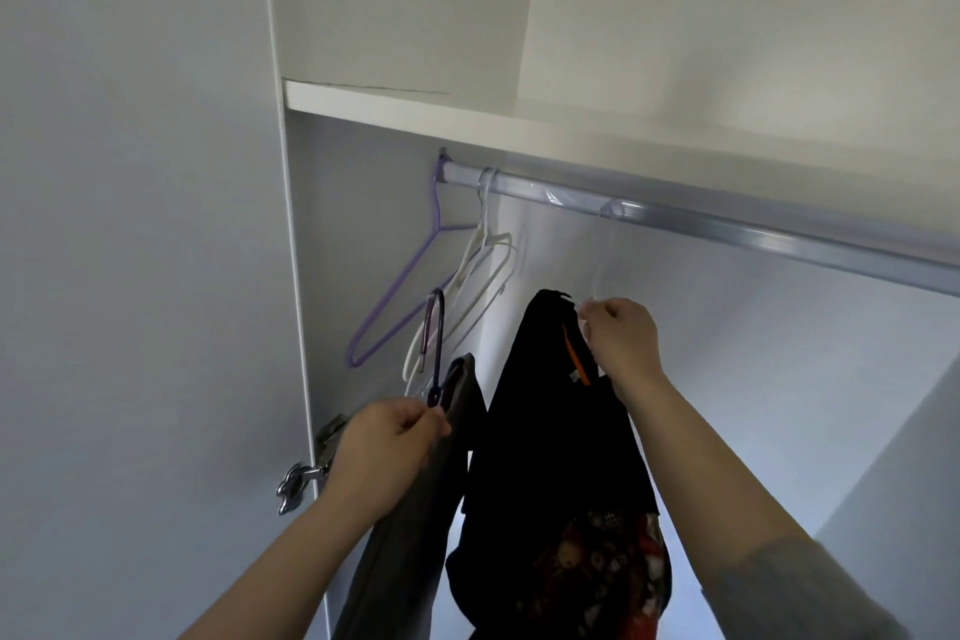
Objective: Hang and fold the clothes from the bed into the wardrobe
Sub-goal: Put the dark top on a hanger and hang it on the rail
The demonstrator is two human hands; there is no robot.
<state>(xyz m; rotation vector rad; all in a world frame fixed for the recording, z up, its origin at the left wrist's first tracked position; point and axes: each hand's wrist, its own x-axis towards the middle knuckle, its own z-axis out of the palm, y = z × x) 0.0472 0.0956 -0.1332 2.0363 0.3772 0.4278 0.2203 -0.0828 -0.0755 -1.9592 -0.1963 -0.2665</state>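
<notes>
While both arms reach up into the wardrobe [337, 276], L to R:
Hinge [306, 476]: metal, low on L door edge.
Spare hangers: purple hanger [437, 203] + white hangers [483, 244], bare, at L end of rail [779, 234].
L hand [384, 452]: fingers curled, pinching base of dark hanger [441, 338]; hook upright, off rail; grey garment [405, 535] hangs from it.
Black garment [545, 431]: middle, just beside grey one, on clear hanger [613, 211].
R hand [618, 343]: fingers pinch clear hanger's neck; its hook sits over rail.
</notes>
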